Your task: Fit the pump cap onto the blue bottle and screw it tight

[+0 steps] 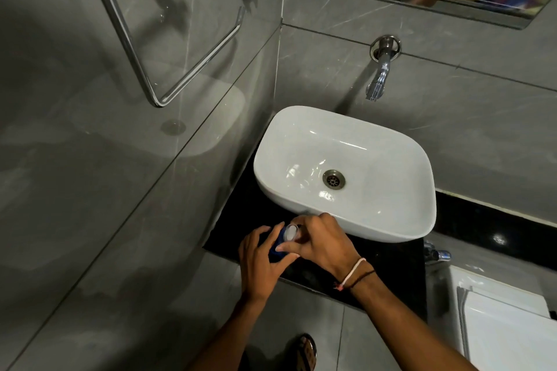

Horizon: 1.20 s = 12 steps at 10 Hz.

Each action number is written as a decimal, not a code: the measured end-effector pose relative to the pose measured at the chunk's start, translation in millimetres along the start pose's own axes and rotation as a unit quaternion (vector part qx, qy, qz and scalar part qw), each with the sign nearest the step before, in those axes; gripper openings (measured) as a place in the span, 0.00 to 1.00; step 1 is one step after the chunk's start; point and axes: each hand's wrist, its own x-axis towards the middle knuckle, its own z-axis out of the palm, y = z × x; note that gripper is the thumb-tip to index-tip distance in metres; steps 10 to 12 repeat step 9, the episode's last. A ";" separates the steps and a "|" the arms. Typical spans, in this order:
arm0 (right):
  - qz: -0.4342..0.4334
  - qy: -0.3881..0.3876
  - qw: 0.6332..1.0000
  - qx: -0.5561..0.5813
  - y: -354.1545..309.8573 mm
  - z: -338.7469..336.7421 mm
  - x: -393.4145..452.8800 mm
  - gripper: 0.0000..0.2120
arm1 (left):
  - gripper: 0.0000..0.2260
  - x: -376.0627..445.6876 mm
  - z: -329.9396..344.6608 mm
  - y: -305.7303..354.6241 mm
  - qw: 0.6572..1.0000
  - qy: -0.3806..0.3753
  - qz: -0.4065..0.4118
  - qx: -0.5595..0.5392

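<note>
The blue bottle [276, 247] stands on the black counter [388, 265] in front of the white basin, mostly hidden between my hands. My left hand [262, 262] wraps around its body from the left. My right hand [319, 239] closes its fingers on the pale pump cap [291, 232], which sits on top of the bottle's neck. Only the cap's round top shows; the thread and the neck are covered by my fingers.
A white basin [401, 214] sits on the counter just behind my hands, with a chrome tap [380, 72] on the wall above. A chrome towel ring [156, 48] hangs on the left wall. A white toilet tank [506, 319] is at the lower right.
</note>
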 end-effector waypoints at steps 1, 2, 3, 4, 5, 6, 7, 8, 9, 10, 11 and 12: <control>0.041 0.010 0.991 0.126 8.6 -2.7 -7.9 0.27 | 0.31 1.5 0.5 0.2 1.000 -0.005 0.000 -0.008; 0.108 0.052 0.975 0.189 28.3 8.3 -15.2 0.21 | 0.35 0.6 0.8 1.7 0.999 -0.006 -0.014 -0.047; 0.266 -0.024 0.895 0.358 44.7 36.8 -21.2 0.20 | 0.41 -2.5 -4.2 9.1 0.991 -0.024 -0.074 -0.109; 0.294 -0.067 0.827 0.475 39.7 51.7 -17.0 0.16 | 0.37 -2.7 -7.6 5.1 0.990 -0.022 -0.095 -0.104; 0.279 -0.062 0.810 0.512 24.2 64.4 7.4 0.14 | 0.32 6.8 -26.7 -3.8 0.989 0.007 -0.118 -0.085; 0.281 -0.069 0.810 0.510 13.4 75.6 29.1 0.19 | 0.32 16.2 -44.5 -14.1 0.986 0.027 -0.138 -0.086; 0.280 -0.087 0.816 0.499 0.2 93.2 60.9 0.22 | 0.31 29.2 -64.3 -29.3 0.987 0.045 -0.130 -0.079; 0.279 -0.090 0.819 0.494 -4.6 100.8 71.6 0.22 | 0.32 35.3 -72.0 -36.6 0.988 0.052 -0.119 -0.079; 0.259 -0.037 0.876 0.405 -9.1 96.0 68.1 0.20 | 0.36 35.5 -71.1 -39.8 0.988 0.066 -0.114 -0.082; 0.259 -0.037 0.876 0.405 -9.1 96.0 68.1 0.20 | 0.36 35.5 -71.1 -39.8 0.988 0.066 -0.114 -0.082; 0.259 -0.037 0.876 0.405 -9.1 96.0 68.1 0.20 | 0.36 35.5 -71.1 -39.8 0.988 0.066 -0.114 -0.082; 0.259 -0.037 0.876 0.405 -9.1 96.0 68.1 0.20 | 0.36 35.5 -71.1 -39.8 0.988 0.066 -0.114 -0.082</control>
